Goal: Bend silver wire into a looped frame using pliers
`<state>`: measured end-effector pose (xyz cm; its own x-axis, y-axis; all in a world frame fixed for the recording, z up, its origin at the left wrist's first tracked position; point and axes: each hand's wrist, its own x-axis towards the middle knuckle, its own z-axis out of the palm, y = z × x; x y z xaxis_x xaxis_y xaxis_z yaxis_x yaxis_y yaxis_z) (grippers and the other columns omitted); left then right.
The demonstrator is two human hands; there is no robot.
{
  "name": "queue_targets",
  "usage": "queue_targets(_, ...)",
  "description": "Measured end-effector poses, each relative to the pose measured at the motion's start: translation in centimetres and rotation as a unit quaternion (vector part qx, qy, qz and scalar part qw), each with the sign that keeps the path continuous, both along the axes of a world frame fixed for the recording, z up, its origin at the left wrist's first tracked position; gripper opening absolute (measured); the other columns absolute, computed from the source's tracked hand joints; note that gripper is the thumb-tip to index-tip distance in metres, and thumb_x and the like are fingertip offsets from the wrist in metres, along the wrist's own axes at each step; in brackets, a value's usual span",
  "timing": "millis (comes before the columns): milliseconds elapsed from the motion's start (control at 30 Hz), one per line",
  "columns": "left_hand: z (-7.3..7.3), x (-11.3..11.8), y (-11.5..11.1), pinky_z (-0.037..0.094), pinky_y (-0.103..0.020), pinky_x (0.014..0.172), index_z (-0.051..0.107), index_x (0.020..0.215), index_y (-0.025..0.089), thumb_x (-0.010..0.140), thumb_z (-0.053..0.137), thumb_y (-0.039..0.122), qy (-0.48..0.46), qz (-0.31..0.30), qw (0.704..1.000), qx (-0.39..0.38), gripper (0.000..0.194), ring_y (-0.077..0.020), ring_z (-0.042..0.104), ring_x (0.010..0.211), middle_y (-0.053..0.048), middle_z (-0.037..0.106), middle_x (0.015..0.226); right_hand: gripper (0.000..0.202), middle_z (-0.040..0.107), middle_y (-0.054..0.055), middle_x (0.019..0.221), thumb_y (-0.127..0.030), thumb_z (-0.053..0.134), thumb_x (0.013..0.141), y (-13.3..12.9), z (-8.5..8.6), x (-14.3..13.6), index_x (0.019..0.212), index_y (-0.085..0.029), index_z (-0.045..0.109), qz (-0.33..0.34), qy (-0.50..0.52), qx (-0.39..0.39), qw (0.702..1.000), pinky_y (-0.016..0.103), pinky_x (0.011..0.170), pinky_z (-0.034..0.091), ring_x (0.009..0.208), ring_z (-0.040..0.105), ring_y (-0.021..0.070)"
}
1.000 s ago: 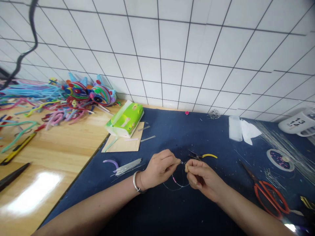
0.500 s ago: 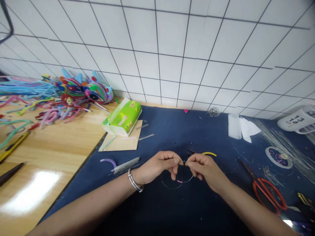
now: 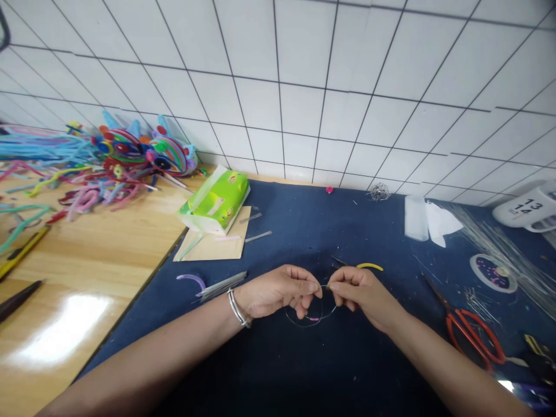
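Observation:
My left hand [image 3: 286,291], with a silver bangle [image 3: 237,308] at the wrist, pinches a thin wire [image 3: 304,325] between thumb and forefinger. Just across a small gap, my right hand [image 3: 357,291] pinches the same wire. It hangs in loops below both hands, and several tiny pink beads [image 3: 313,319] sit on its lower part. Behind my right fingers lies a tool with a yellow handle [image 3: 369,266], partly hidden. Left of my left hand is a bundle of cut wires [image 3: 223,286] beside a curved purple handle [image 3: 191,281].
Orange-handled scissors [image 3: 475,336], a round bead dish [image 3: 494,273] and long loose wires [image 3: 508,249] lie at right, near a white mug [image 3: 527,207]. A green tissue pack [image 3: 216,201] rests on brown paper [image 3: 208,248]. Colourful pipe cleaners [image 3: 47,152] cover the wooden table's far left.
The view has shifted slightly. Both hands keep their pinch close together; the wire loop hangs a little differently and more of the pink beads show.

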<state>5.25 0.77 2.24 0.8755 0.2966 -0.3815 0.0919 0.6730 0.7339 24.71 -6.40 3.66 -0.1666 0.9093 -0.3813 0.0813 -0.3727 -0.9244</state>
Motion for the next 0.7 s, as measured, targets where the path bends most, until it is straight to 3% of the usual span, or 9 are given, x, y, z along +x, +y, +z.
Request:
queue_targets(267, -0.1, 0.0, -0.2, 0.045, -0.021, 0.052, 0.062, 0.078, 0.01, 0.075, 0.06, 0.025, -0.011, -0.008, 1.0, -0.004, 0.015, -0.0088, 0.056, 0.048, -0.002, 0.06, 0.059, 0.018, 0.057, -0.001, 0.063, -0.035, 0.053, 0.079, 0.1, 0.6, 0.4, 0.079, -0.017, 0.058, 0.041, -0.046, 0.045, 0.997, 0.02, 0.047, 0.034, 0.047, 0.043, 0.0062)
queue_targets(367, 0.0, 0.0, -0.2, 0.044, -0.021, 0.052, 0.061, 0.078, 0.011, 0.075, 0.061, 0.023, -0.02, 0.022, 1.0, -0.004, 0.013, -0.0086, 0.056, 0.049, -0.001, 0.06, 0.059, 0.021, 0.062, 0.002, 0.079, -0.036, 0.045, 0.083, 0.4, 0.9, 1.2, 0.091, -0.021, 0.058, 0.064, -0.154, 0.113, 0.979, 0.024, 0.056, 0.042, 0.057, 0.052, 0.0098)
queue_targets(433, 0.1, 0.0, -0.2, 0.044, -0.021, 0.053, 0.06, 0.078, 0.011, 0.075, 0.06, 0.023, -0.03, 0.049, 0.998, -0.002, 0.012, -0.0085, 0.056, 0.05, -0.001, 0.059, 0.06, 0.026, 0.06, 0.006, 0.095, -0.037, 0.044, 0.083, 0.6, 0.5, 2.0, 0.101, -0.023, 0.056, 0.065, -0.313, 0.195, 0.927, 0.032, 0.069, 0.043, 0.076, 0.056, 0.0159)
queue_targets(500, 0.1, 0.0, 0.0, 0.043, -0.021, 0.055, 0.059, 0.078, 0.011, 0.077, 0.059, 0.023, -0.038, 0.082, 0.996, 0.004, 0.012, -0.0077, 0.055, 0.051, -0.001, 0.058, 0.06, 0.038, 0.055, 0.011, 0.109, -0.041, 0.049, 0.079, 0.7, -0.4, 3.0, 0.112, -0.022, 0.053, 0.062, -0.493, 0.26, 0.828, 0.042, 0.08, 0.039, 0.096, 0.05, 0.0257)
queue_targets(567, 0.1, 0.1, 0.1, 0.043, -0.022, 0.058, 0.059, 0.078, 0.012, 0.078, 0.057, 0.023, -0.048, 0.121, 0.991, 0.014, 0.012, -0.0066, 0.053, 0.05, 0.0, 0.057, 0.06, 0.05, 0.049, 0.016, 0.116, -0.046, 0.052, 0.075, 0.6, -1.6, 3.7, 0.118, -0.018, 0.049, 0.066, -0.615, 0.271, 0.737, 0.049, 0.08, 0.036, 0.106, 0.042, 0.0344)
queue_targets(633, 0.0, 0.1, 0.3, 0.044, -0.023, 0.063, 0.058, 0.078, 0.012, 0.08, 0.056, 0.023, -0.056, 0.158, 0.986, 0.022, 0.012, -0.0058, 0.052, 0.05, 0.001, 0.056, 0.06, 0.05, 0.047, 0.018, 0.117, -0.044, 0.049, 0.079, 0.4, -2.9, 4.1, 0.121, -0.017, 0.047, 0.074, -0.67, 0.271, 0.687, 0.048, 0.078, 0.037, 0.106, 0.041, 0.0352)
queue_targets(700, -0.1, 0.3, 0.4, 0.044, -0.025, 0.069, 0.057, 0.079, 0.012, 0.08, 0.055, 0.024, -0.06, 0.183, 0.981, 0.029, 0.012, -0.0055, 0.052, 0.051, 0.001, 0.055, 0.06, 0.043, 0.049, 0.017, 0.114, -0.037, 0.041, 0.084, 0.2, -3.9, 4.2, 0.122, -0.017, 0.046, 0.075, -0.695, 0.276, 0.66, 0.045, 0.075, 0.038, 0.101, 0.044, 0.0326)
